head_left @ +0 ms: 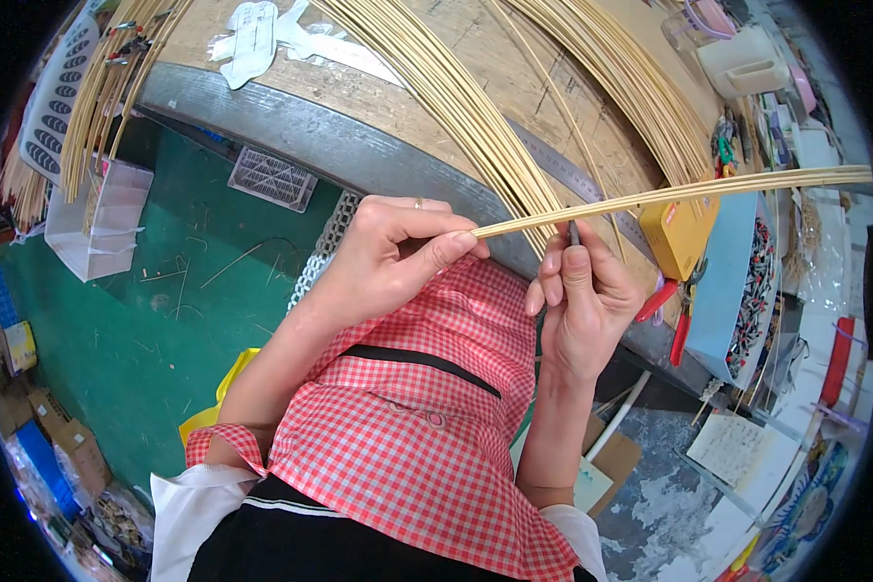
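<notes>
My left hand [390,254] pinches the near end of a few thin bamboo strips [718,188] between thumb and fingers. These strips stretch out to the right, past the table's edge. Just below them my right hand [592,291] is closed around a small dark tool [574,233], whose tip comes up to the strips; its kind is mostly hidden by my fingers. Under the held strips, a long bundle of bamboo strips [456,97] lies across the wooden table [378,102], its near end beside my right hand.
Another strip bundle [616,73] and a metal ruler [558,170] lie on the table. To the right are a yellow box [677,236], red-handled pliers [685,320] and a blue bin [723,281] of small parts. Paper pieces [254,47] lie far left; a white bin [116,223] stands beyond the table edge.
</notes>
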The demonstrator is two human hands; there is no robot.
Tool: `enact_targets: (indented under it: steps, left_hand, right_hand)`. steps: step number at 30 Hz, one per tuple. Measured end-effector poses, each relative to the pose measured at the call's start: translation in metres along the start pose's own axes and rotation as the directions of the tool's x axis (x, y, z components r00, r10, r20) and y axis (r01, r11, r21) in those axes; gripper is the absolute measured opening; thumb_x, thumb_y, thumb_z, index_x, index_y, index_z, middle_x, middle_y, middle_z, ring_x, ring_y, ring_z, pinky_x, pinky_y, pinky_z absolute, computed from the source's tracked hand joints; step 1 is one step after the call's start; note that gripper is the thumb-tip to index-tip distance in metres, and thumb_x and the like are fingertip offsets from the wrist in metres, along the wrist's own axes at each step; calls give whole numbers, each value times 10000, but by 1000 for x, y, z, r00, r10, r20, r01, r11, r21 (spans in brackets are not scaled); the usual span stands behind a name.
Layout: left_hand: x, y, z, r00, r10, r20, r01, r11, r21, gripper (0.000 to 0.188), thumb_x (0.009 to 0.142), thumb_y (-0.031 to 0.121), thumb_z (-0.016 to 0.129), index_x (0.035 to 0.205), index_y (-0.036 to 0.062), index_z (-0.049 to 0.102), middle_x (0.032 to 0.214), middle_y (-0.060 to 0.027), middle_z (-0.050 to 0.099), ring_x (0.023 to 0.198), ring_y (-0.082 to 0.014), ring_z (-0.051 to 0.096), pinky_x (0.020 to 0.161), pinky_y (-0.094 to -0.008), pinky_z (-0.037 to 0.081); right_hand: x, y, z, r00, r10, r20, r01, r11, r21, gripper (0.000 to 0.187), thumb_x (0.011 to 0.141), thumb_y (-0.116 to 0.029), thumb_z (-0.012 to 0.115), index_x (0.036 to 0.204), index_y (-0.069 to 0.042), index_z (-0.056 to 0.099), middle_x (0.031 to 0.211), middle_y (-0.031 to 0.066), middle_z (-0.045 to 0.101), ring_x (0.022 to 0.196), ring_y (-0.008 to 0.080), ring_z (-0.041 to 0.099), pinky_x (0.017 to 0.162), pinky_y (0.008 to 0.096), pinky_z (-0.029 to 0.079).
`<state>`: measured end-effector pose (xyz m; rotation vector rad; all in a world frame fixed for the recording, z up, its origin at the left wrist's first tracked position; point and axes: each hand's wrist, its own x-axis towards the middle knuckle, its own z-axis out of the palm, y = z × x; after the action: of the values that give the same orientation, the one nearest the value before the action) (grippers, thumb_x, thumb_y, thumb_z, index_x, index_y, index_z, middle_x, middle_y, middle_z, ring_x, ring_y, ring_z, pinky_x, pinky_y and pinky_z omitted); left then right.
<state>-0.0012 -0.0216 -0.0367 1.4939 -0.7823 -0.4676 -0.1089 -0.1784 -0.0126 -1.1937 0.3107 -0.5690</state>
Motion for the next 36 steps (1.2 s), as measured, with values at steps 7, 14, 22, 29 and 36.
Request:
enact_targets:
  steps: [7,14,22,29,36]
  left_hand:
    - [0,-4,0,1000,4,-1,-4,1000,8,198,877,137,598,837,-33,692,710,-97,660,623,-148,591,569,-266,450]
    - [0,-2,0,1000,-2,9,2,1000,15,183,869,117,595,833,-34,691,697,-98,653,624,-150,591,569,-269,450]
    - [3,-9,-10,998,-8,63,10,1000,-29,200,864,143,604,826,-34,689,711,-98,656,650,-161,597,589,-275,451]
    - [3,-21,-33,964,-88,249,108,992,-65,224,863,179,610,835,-22,705,720,-103,659,639,-128,566,574,-268,423]
    - [3,-9,-48,993,104,59,-112,981,159,265,808,185,648,979,-13,690,839,-127,679,741,-191,632,662,-287,486]
  right_hand:
    - [0,-2,4,1000,-23,-3,23,996,-86,222,890,59,539,1098,120,588,755,173,602,513,105,480,444,248,483]
    - [-1,-4,5,999,-28,15,30,992,-122,219,891,57,539,1093,124,586,754,169,606,514,105,490,454,246,488]
    - [4,-12,-2,974,-178,143,217,914,-344,314,860,9,615,1158,92,563,1042,189,612,785,156,592,630,264,530]
    - [33,-45,-29,958,-280,-59,279,960,-24,289,892,-99,602,1129,65,581,997,207,640,700,180,602,579,267,525]
    - [18,-10,-12,979,-205,3,205,978,-36,119,877,6,565,942,55,652,857,211,665,636,205,647,561,289,553]
